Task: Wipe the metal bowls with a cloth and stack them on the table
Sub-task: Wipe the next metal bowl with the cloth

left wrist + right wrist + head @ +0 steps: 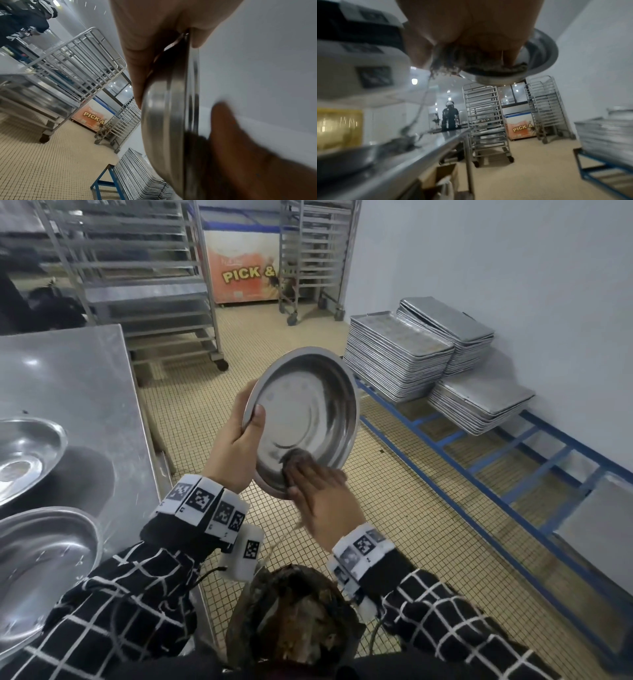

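I hold a round metal bowl (308, 405) tilted up over the floor, its inside facing me. My left hand (239, 436) grips its left rim, thumb inside, fingers hidden behind. My right hand (318, 491) holds a dark wadded cloth (295, 457) and presses it against the lower inside of the bowl. In the left wrist view the bowl (171, 121) is edge-on in my left hand (145, 40). In the right wrist view my right hand's fingers (510, 54) curl over the cloth (471, 63) inside the bowl (539, 54). Two more metal bowls (24, 453) (41, 559) sit on the steel table (85, 378) at left.
Stacks of metal trays (397, 357) rest on a low blue frame (479, 460) along the right wall. Wheeled tray racks (137, 285) and an orange chest freezer (246, 275) stand at the back. A dark brownish bundle (294, 618) hangs below my arms. A person (450, 115) stands far off.
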A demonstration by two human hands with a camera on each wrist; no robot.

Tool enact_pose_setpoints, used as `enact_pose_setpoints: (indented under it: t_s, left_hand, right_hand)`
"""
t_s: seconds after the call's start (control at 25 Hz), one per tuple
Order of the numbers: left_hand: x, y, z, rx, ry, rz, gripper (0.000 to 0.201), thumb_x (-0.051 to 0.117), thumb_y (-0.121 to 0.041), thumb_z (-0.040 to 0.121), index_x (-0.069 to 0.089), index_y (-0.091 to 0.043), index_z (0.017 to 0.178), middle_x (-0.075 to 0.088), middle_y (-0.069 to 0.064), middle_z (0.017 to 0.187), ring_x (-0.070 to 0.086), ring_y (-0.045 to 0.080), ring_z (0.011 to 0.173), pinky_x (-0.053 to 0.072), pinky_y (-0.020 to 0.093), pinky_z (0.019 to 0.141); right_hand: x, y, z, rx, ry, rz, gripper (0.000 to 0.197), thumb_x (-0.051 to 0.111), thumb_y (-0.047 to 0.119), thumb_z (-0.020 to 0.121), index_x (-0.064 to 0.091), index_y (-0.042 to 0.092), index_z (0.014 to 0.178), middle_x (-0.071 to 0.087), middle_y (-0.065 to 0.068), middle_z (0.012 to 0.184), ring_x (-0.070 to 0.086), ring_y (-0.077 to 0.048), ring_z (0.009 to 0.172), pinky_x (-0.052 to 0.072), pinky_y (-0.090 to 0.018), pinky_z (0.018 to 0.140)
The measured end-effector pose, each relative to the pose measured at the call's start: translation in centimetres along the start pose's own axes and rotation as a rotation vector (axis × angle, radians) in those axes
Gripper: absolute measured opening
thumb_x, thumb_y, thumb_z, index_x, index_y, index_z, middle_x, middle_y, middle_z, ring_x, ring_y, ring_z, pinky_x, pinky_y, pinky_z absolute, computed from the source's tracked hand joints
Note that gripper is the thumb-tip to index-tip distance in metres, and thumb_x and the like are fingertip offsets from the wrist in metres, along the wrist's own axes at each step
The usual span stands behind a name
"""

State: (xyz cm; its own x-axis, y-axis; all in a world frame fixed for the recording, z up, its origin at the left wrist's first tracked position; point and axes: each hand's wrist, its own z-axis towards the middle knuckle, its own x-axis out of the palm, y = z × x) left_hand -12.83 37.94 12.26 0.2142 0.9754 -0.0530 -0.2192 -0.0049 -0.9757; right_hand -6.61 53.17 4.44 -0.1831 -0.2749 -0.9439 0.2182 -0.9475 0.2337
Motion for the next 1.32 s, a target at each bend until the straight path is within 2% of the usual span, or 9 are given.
enact_pose_setpoints:
  t_s: [0.12, 0.28, 0.4, 0.52, 0.68, 0.84, 0.96, 1.12, 1.32]
  left_hand:
    - [0.7, 0.2, -0.3, -0.046, 0.019, 0.032, 0.039, 0.033, -0.036, 0.102, 0.032, -0.030, 0.140, 0.058, -0.008, 0.116, 0.061, 0.008, 0.101, 0.053, 0.020, 0.075]
    - [0.9, 0.4, -0.4, -0.130, 0.034, 0.022, 0.031, 0.031, -0.038, 0.102, 0.039, -0.033, 0.132, 0.058, -0.013, 0.115, 0.057, 0.003, 0.103, 0.047, 0.020, 0.083]
    - [0.1, 0.8, -0.4, -0.250, 0.067, -0.034, 0.040, 0.034, -0.043, 0.100, 0.051, -0.021, 0.128, 0.066, -0.002, 0.107, 0.064, 0.017, 0.098, 0.051, 0.030, 0.083]
    - [-0.8, 1.4, -0.5, -0.346, 0.130, -0.064, 0.036, 0.041, -0.041, 0.099, 0.061, -0.015, 0.113, 0.072, 0.000, 0.082, 0.068, 0.020, 0.073, 0.054, 0.031, 0.067]
    - [-1.5, 3.1, -0.5, -0.365, 0.045, -0.121, 0.040, 0.058, -0.040, 0.089, 0.055, -0.018, 0.123, 0.070, 0.008, 0.101, 0.067, 0.029, 0.087, 0.052, 0.036, 0.070]
    - [-0.4, 3.3, -2.0, -0.256, -0.017, -0.124, 0.042, 0.059, -0.017, 0.090, 0.040, -0.023, 0.127, 0.061, 0.006, 0.111, 0.068, 0.027, 0.090, 0.057, 0.039, 0.074]
    - [1.3, 2.7, -3.2, -0.249, -0.013, -0.032, 0.045, 0.057, -0.022, 0.092, 0.039, -0.020, 0.133, 0.058, -0.004, 0.111, 0.059, 0.016, 0.107, 0.049, 0.029, 0.090]
    - [1.4, 1.9, -3.1, -0.289, -0.156, -0.108, 0.045, 0.043, -0.023, 0.099, 0.036, -0.011, 0.141, 0.049, -0.002, 0.111, 0.048, 0.017, 0.109, 0.034, 0.008, 0.064]
    - [0.5, 1.5, -2.7, -0.245, -0.227, -0.054, 0.053, 0.036, -0.029, 0.102, 0.018, -0.018, 0.150, 0.042, -0.002, 0.114, 0.041, 0.015, 0.104, 0.032, 0.020, 0.079]
  right_hand:
    - [-0.5, -4.4, 1.4, 0.137, 0.087, -0.248, 0.056, 0.009, 0.044, 0.101, 0.005, 0.022, 0.152, 0.002, -0.002, 0.159, -0.003, -0.023, 0.146, 0.002, -0.044, 0.119]
    - [-2.2, -6.6, 2.9, 0.304, -0.077, -0.062, 0.062, 0.013, 0.047, 0.100, -0.012, 0.022, 0.150, -0.022, 0.002, 0.155, -0.018, -0.020, 0.142, 0.011, -0.045, 0.118]
    - [-4.1, -6.1, 2.9, 0.435, -0.252, 0.312, 0.058, 0.027, 0.044, 0.101, 0.010, 0.022, 0.152, 0.016, 0.004, 0.156, 0.027, -0.005, 0.132, 0.039, -0.026, 0.095]
    - [-5.8, -6.5, 2.9, 0.516, -0.270, 0.507, 0.035, 0.041, 0.040, 0.098, 0.051, 0.018, 0.123, 0.061, 0.008, 0.099, 0.056, -0.005, 0.081, 0.051, -0.027, 0.073]
    - [-5.5, -7.1, 2.4, 0.595, -0.138, 0.459, 0.015, 0.053, 0.026, 0.095, 0.054, 0.011, 0.092, 0.057, 0.003, 0.079, 0.054, -0.006, 0.064, 0.035, -0.010, 0.047]
    - [-4.4, -5.6, 2.5, 0.733, -0.345, 0.613, 0.012, 0.053, 0.015, 0.094, 0.048, 0.012, 0.083, 0.053, 0.002, 0.075, 0.056, -0.012, 0.064, 0.037, -0.012, 0.047]
    - [-4.2, -3.6, 2.4, 0.758, -0.472, 0.741, 0.013, 0.049, 0.019, 0.097, 0.047, 0.008, 0.091, 0.051, 0.004, 0.074, 0.053, -0.007, 0.061, 0.039, -0.009, 0.043]
    - [-3.7, -2.0, 1.3, 0.678, -0.447, 0.868, 0.022, 0.041, 0.033, 0.099, 0.049, 0.014, 0.104, 0.059, 0.008, 0.082, 0.061, -0.003, 0.071, 0.047, -0.012, 0.056]
    - [-3.1, -1.0, -0.9, 0.624, -0.470, 0.761, 0.029, 0.042, 0.028, 0.099, 0.052, 0.020, 0.125, 0.060, 0.018, 0.096, 0.058, 0.009, 0.082, 0.046, -0.004, 0.059]
